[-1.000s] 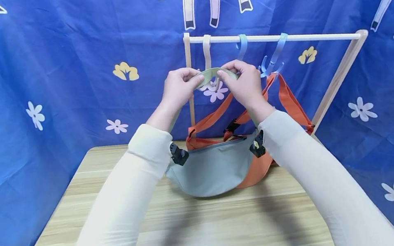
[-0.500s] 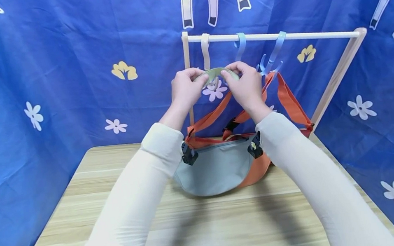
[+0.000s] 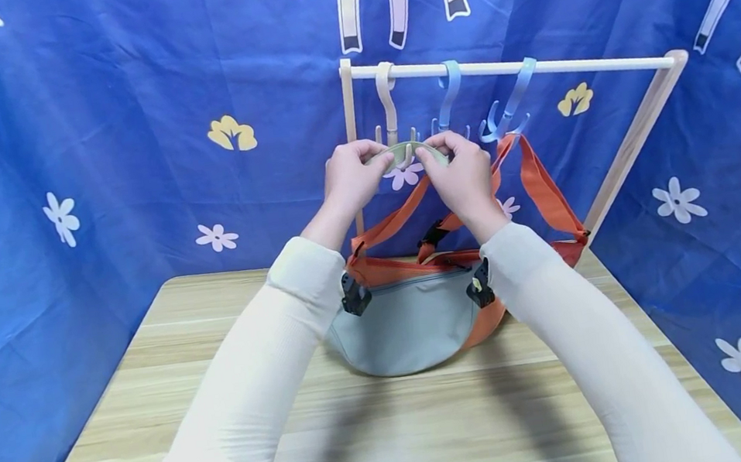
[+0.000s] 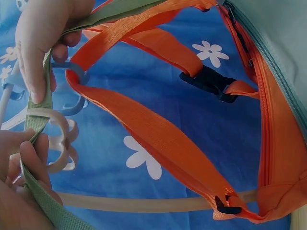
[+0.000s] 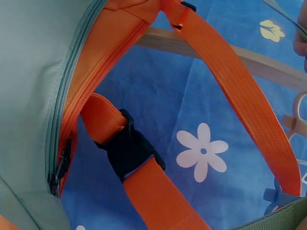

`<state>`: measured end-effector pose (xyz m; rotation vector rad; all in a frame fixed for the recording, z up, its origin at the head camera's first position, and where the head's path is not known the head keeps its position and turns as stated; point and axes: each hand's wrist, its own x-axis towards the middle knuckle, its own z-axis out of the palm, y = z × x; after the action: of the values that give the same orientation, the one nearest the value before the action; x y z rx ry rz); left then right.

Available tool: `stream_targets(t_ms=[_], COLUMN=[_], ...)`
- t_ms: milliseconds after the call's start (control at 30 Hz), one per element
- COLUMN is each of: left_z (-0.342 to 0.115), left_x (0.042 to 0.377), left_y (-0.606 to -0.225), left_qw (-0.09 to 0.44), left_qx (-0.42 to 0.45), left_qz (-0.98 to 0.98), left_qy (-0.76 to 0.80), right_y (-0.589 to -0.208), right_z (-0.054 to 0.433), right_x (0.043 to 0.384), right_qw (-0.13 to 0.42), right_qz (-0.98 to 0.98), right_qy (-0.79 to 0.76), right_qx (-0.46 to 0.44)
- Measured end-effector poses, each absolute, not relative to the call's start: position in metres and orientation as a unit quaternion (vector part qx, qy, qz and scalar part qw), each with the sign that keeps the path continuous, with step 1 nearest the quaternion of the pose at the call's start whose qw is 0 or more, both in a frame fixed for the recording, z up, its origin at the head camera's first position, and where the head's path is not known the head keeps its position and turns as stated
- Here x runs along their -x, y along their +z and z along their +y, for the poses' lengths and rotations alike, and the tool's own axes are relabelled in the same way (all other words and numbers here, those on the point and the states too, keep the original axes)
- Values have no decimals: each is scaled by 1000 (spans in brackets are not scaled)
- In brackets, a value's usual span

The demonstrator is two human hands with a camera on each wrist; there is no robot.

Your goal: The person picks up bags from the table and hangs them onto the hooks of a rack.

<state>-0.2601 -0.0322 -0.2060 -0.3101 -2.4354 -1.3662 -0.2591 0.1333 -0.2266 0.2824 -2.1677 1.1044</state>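
Both hands pinch the green strap of a grey-green waist bag, holding it taut at a beige hook. My left hand has the strap left of the hook, my right hand right of it, thumbs facing me. In the left wrist view, one prong of the beige hook curls across the front of the strap between the hands. Below the arms hangs the bag body. Behind it an orange waist bag hangs by its orange strap from a blue hook.
A wooden rack with a white bar stands at the back of the wood-grain table. Another blue hook hangs mid-bar, close to my right hand. A black buckle joins the orange straps. Blue patterned cloth surrounds the table.
My left hand has moved right, closer to the right hand. Both hands have then come down with the strap, and the beige hook's prongs now show above it.
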Motion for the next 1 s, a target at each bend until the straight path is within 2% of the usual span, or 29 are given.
stream_targets(t_ms=[400,1000], left_z=[-42,-93], left_x=[260,252], left_y=[-216,-224], left_qw=[157,162], left_qx=[116,124], left_qz=[-858,-870], left_qy=[-474,-448], right_y=[-242,-254], right_z=[134,169], right_x=[259,247], right_qw=[351,383], right_qz=[-825,-825], right_qy=[426,395], right_qx=[-120,-130])
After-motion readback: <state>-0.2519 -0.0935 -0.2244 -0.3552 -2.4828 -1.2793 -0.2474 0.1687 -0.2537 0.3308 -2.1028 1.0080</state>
